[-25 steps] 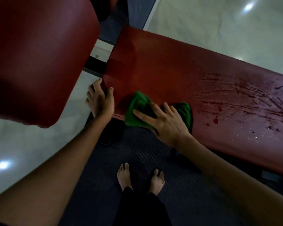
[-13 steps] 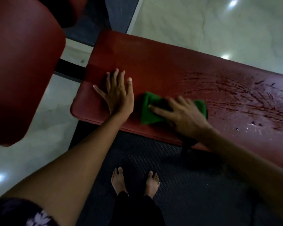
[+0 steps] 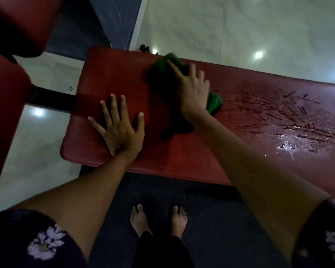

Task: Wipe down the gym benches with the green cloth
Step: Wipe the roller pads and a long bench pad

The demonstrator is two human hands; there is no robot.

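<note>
A dark red padded bench (image 3: 182, 157) runs across the view from left to right. The green cloth (image 3: 162, 66) lies crumpled near the bench's far edge. My right hand (image 3: 192, 89) presses flat on the cloth with its fingers spread, covering the cloth's middle. A second bit of the cloth shows to the right of my wrist. My left hand (image 3: 118, 128) rests flat on the bench's left end, fingers spread, holding nothing. Wet streaks and droplets (image 3: 278, 120) cover the right part of the bench.
Another red pad (image 3: 6, 105) stands tilted at the left, joined by a black bar (image 3: 50, 97). A dark rubber mat (image 3: 211, 219) lies under my bare feet (image 3: 159, 219). Glossy pale floor (image 3: 240, 31) lies beyond the bench, and a small dark object (image 3: 144, 48) sits just behind it.
My right hand has pushed the green cloth from the bench's near edge to its far edge. My left hand moved from the bench's corner onto its top and stays flat there.
</note>
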